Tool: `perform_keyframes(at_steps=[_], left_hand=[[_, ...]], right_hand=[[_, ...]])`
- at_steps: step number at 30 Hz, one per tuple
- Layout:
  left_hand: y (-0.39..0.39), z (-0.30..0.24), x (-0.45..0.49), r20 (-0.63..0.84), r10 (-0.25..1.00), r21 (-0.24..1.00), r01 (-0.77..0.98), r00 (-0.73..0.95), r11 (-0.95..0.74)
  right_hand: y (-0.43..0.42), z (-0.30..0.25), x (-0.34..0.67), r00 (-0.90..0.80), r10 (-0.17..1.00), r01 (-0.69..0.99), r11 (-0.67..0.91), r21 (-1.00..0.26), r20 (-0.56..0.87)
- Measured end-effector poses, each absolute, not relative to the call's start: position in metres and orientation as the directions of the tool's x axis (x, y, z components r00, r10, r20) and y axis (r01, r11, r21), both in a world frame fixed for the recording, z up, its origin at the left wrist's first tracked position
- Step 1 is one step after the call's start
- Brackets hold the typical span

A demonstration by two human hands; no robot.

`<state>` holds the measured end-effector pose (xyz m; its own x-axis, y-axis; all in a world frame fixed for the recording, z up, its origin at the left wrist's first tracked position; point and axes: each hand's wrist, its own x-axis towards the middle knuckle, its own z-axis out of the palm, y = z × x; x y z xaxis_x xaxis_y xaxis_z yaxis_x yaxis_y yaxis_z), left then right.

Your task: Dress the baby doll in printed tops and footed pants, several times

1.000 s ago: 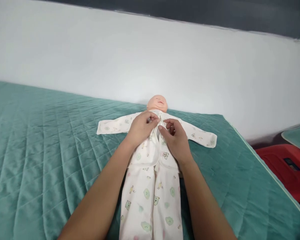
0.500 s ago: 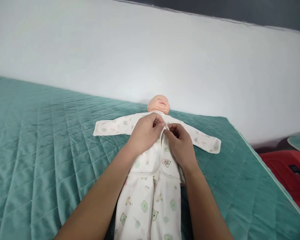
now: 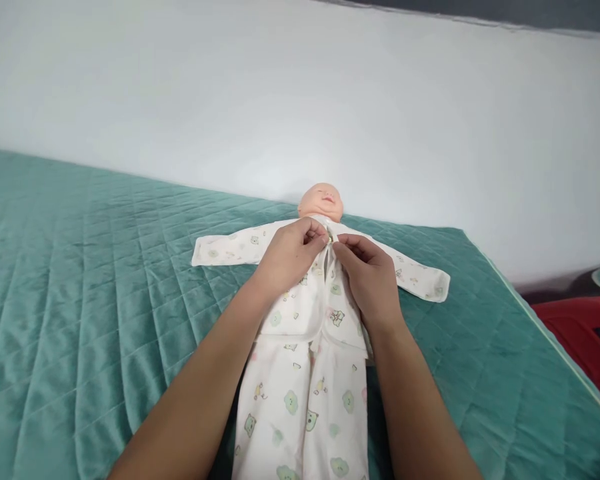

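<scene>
A baby doll (image 3: 321, 201) lies on its back, its head at the far end and its arms spread wide. It wears a white printed jacket (image 3: 293, 313) and matching trousers (image 3: 300, 407). At the upper chest, my left hand (image 3: 295, 253) pinches the left front edge of the jacket. My right hand (image 3: 370, 270) grips the opposite edge between thumb and fingers, just across a small gap. Below the hands the front hangs slightly parted. Whatever fastener lies at the fingertips is too small to make out.
A green quilted cover (image 3: 105, 287) spreads under the doll. Behind the head rises a white wall (image 3: 230, 100). The cover's edge drops off at the right, where a red chair-like object (image 3: 575, 333) stands lower down.
My hands have drawn slightly apart at the chest, and a small gap shows between the jacket edges. The view has shifted a little.
</scene>
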<state>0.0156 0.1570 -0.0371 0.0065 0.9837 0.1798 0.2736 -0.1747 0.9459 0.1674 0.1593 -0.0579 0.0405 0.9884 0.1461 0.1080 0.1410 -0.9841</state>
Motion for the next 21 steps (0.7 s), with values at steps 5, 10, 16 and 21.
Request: perform_keyframes(at_steps=[5,10,16,21], left_hand=[[0.158,-0.04,0.016,0.173,0.985,0.952,0.26,-0.017,-0.163],[0.161,-0.044,0.014,0.197,0.98,0.946,0.261,0.018,-0.194],[0.159,-0.042,0.015,0.182,0.982,0.945,0.268,0.052,-0.189],[0.159,-0.044,0.017,0.187,0.982,0.951,0.245,0.021,-0.187]], right_hand=[[0.151,-0.047,0.163,0.024,0.988,0.202,0.146,-0.969,0.154],[0.15,-0.045,0.161,-0.01,0.989,0.268,0.142,-0.953,0.145],[0.151,-0.05,0.16,-0.069,0.981,0.318,0.192,-0.928,0.179],[0.146,-0.047,0.155,-0.083,0.969,0.475,0.246,-0.845,0.235]])
